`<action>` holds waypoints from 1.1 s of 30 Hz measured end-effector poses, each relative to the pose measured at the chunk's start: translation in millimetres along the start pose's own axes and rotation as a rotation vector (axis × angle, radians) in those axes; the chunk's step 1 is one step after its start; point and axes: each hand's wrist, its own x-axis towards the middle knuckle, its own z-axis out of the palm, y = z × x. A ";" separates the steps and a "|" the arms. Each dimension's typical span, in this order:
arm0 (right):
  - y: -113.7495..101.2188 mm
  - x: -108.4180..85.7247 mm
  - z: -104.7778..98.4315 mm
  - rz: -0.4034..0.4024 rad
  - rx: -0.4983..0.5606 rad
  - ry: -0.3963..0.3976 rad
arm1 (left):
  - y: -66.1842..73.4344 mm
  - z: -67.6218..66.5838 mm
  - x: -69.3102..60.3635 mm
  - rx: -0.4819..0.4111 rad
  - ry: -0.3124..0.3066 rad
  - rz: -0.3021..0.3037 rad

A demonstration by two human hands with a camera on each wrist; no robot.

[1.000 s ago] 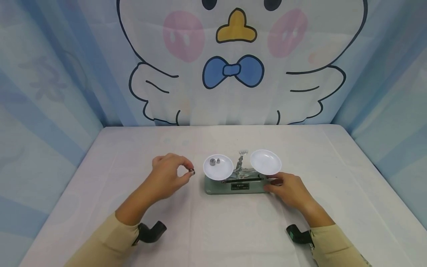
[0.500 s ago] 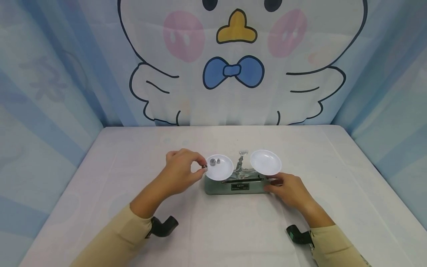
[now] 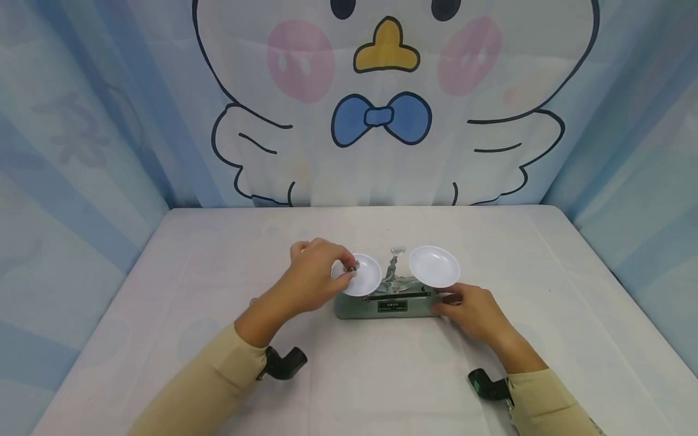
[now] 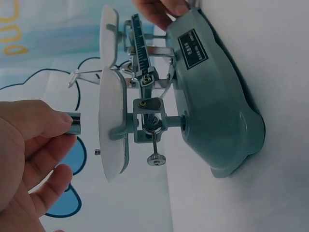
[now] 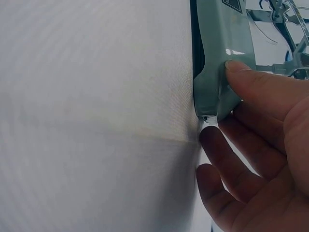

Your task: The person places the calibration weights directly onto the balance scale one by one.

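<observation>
A green balance scale [image 3: 362, 307] carries two white pans. Between thumb and fingers the left hand [image 3: 313, 277] pinches a small shiny metal weight [image 4: 74, 123], held just above the left pan [image 3: 368, 280]; in the left wrist view a gap shows between weight and pan [image 4: 110, 125]. A small metal piece [image 4: 97, 152] shows at that pan's edge. The right pan [image 3: 434, 266] holds nothing. At the scale's right end, the right hand [image 3: 477, 312] grips the base [image 5: 215, 72] with thumb on the front face; its lower fingers are loosely bent beside it.
The scale stands on a table covered with a pale cloth [image 3: 382, 375]. Behind it hangs a curtain [image 3: 382, 169] with a cartoon print, and blue curtains stand at both sides. A small shiny item [image 3: 253, 301] lies on the cloth beside the left wrist.
The left hand has moved right with the weight, from left of the scale to over the left pan, now partly covering the pan and its weights. The right hand has stayed on the base.
</observation>
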 end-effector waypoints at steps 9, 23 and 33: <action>0.8 -1.0 0.9 0.004 0.007 0.000 | -1.6 4.6 15.6 0.007 0.005 0.060; 1.4 -0.3 1.0 -0.003 0.006 0.004 | -0.8 9.5 28.1 0.026 -0.072 0.084; 0.7 -0.1 0.5 0.001 0.012 0.006 | -1.4 11.4 30.8 0.021 -0.102 0.091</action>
